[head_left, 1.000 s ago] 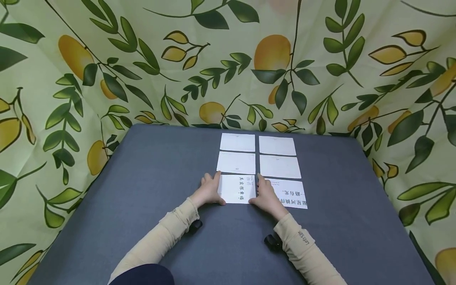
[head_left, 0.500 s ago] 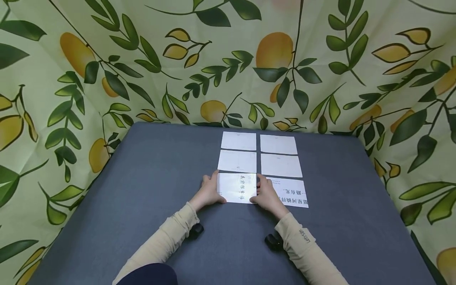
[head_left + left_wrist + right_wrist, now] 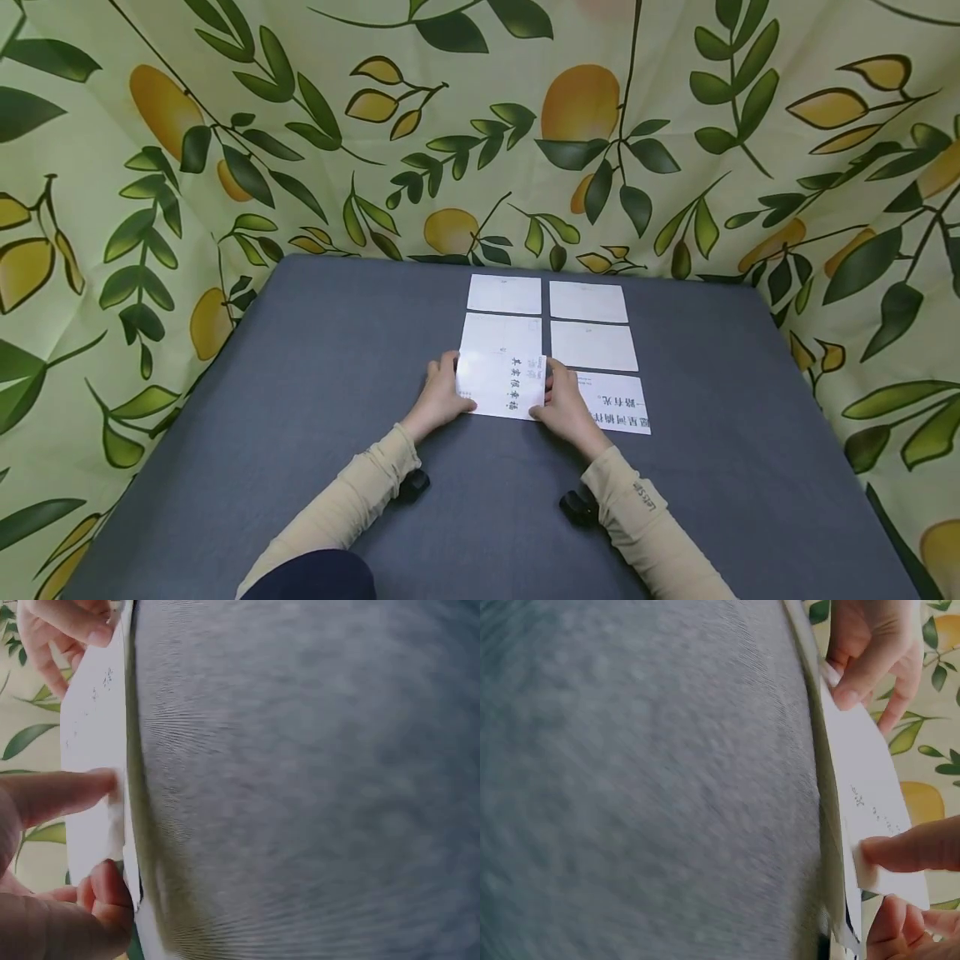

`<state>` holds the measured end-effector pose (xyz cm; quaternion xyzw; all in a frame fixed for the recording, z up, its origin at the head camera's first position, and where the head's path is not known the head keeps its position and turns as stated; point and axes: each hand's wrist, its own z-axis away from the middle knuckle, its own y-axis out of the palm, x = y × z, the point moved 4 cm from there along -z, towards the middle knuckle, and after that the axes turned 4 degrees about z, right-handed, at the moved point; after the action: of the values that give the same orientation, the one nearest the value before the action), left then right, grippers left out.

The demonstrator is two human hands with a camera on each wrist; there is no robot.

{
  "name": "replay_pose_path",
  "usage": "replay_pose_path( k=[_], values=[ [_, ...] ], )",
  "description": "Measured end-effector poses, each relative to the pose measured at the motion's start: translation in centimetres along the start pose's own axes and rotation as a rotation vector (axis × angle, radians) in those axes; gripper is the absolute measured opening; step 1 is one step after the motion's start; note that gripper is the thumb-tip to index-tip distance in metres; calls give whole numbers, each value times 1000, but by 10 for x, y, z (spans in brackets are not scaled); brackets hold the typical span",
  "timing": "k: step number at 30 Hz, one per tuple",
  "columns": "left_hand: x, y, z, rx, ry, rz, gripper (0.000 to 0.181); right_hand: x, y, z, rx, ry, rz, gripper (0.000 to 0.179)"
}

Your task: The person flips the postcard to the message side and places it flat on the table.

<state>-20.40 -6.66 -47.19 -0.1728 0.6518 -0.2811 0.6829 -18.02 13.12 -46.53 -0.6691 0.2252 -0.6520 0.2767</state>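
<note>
A white card (image 3: pixel 491 383) with a column of handwritten-style characters is held between both hands, lifted a little off the table and covering the lower part of the card behind it. My left hand (image 3: pixel 437 393) pinches its left edge, thumb on top and fingers beneath. At the right edge, my right hand (image 3: pixel 567 408) grips it the same way. The left wrist view shows the card (image 3: pixel 94 720) with a thumb pressed on its face. In the right wrist view the card (image 3: pixel 862 757) bends slightly between the two hands.
Behind the held card lies a blank-looking card (image 3: pixel 501 330), with another card (image 3: pixel 504 294) beyond it. To the right are two more pale cards (image 3: pixel 588 302) and a printed card (image 3: pixel 622 400), partly behind my right hand. The grey-blue tabletop (image 3: pixel 337 350) meets a leaf-patterned curtain (image 3: pixel 480 125).
The card with the character column lay on the table between my hands. Both hands have now gripped and raised it, and it overlaps the card behind.
</note>
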Motion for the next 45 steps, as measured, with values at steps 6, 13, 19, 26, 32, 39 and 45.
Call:
replay_pose_path(
  k=[6,13,19,26,32,39,45],
  values=[
    [-7,-11,-8,-45,64,48,71,-4,-6,-7,-30,27,-32,74],
    [-13,-24,-14,-110,130,124,33,-3,-20,-12,-127,59,-90,41],
    [-18,-34,-18,-126,116,308,8,-4,-31,-17,-178,95,-223,14],
    [-14,-35,-23,-72,16,589,9,-24,-27,-25,-189,70,-571,22],
    [-9,-37,-24,-14,-45,650,14,-58,-14,-37,-208,44,-631,29],
    [-6,-38,-23,66,32,291,28,-39,-17,-26,-129,61,-256,34],
    [-6,-31,-20,120,74,-5,41,-17,-19,-16,1,98,17,43]
  ],
)
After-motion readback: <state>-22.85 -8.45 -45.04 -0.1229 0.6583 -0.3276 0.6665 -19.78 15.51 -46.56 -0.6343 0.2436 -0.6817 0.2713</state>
